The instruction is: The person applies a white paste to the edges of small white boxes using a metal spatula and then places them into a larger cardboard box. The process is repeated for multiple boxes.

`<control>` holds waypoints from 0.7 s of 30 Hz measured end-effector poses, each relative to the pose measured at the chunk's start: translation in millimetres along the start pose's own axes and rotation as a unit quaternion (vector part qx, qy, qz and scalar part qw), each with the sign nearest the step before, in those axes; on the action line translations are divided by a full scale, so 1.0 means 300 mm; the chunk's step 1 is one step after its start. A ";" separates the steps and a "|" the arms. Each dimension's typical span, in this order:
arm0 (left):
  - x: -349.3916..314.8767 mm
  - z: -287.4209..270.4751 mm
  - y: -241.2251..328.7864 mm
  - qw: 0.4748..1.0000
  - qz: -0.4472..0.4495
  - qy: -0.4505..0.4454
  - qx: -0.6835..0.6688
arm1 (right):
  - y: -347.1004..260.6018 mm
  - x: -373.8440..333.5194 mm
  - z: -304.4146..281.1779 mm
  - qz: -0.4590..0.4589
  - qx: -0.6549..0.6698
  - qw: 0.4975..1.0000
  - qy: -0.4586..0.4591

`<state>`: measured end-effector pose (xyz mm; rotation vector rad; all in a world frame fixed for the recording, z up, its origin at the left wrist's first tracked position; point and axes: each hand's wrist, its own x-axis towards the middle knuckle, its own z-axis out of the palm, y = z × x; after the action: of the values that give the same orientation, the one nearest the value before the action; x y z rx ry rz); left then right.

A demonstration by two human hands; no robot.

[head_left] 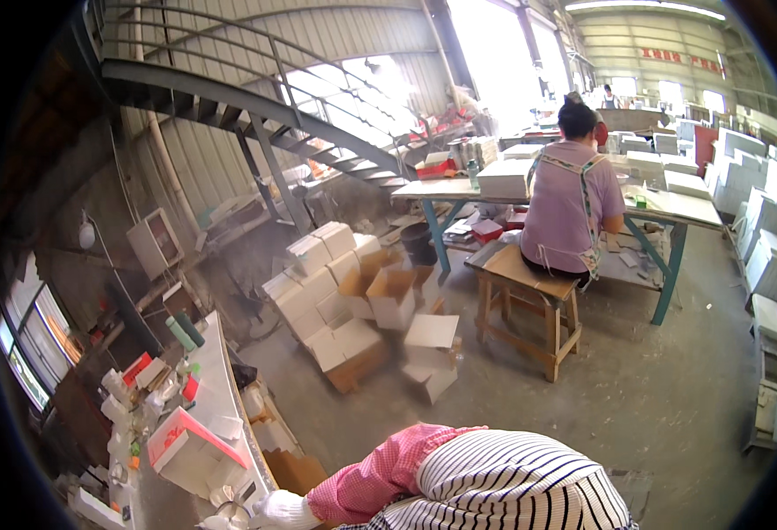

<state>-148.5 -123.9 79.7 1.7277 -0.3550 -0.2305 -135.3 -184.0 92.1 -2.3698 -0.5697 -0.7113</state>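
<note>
My right hand [282,511], in a white glove, is low at the lower edge, at the near end of the long workbench [221,353]. The arm behind it has a pink checked oversleeve and a striped sleeve. Its fingers are cut off and too small to read, so I cannot tell what they hold. Beside it lies a small roundish, pale metallic item [230,511] of unclear kind. Just beyond stands a white box with red edges [199,455]. My left hand is out of view.
Bottles [181,331] and clutter line the workbench. Stacked white boxes [318,283] and open cartons [393,296] stand on the floor. A co-worker [569,194] sits on a wooden stool [530,300] at another table [671,208]. More stacks [768,274] line the right; a metal staircase [265,106] rises behind.
</note>
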 end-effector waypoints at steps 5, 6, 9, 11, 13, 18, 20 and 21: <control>-0.036 0.090 0.021 0.999 0.002 -0.042 0.011 | -0.032 -0.052 -0.036 -0.085 -0.025 0.993 0.084; -0.041 0.105 0.022 0.999 0.001 -0.047 0.013 | -0.032 -0.058 -0.048 -0.096 -0.023 0.990 0.097; -0.039 0.143 0.027 0.998 -0.001 -0.060 0.020 | -0.045 -0.082 -0.091 -0.077 -0.006 0.993 0.093; -0.035 0.167 0.024 0.998 -0.003 -0.066 0.023 | -0.033 -0.090 -0.096 -0.078 0.000 0.993 0.086; -0.017 0.192 0.026 0.997 -0.005 -0.071 0.025 | -0.001 -0.094 -0.085 -0.084 -0.008 0.994 0.076; 0.041 0.226 -0.003 0.997 -0.017 -0.073 0.025 | 0.089 -0.105 -0.074 -0.078 0.007 0.995 0.061; 0.077 0.241 -0.013 0.997 -0.020 -0.070 0.026 | 0.151 -0.092 -0.026 -0.027 0.025 0.998 0.043; 0.094 0.246 -0.022 0.997 -0.023 -0.068 0.027 | 0.167 -0.102 -0.022 -0.036 0.025 0.998 0.053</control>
<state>-147.2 -200.8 60.8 1.7785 -0.4251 -0.3763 -134.1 -231.7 57.4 -2.2605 -0.6230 -0.8388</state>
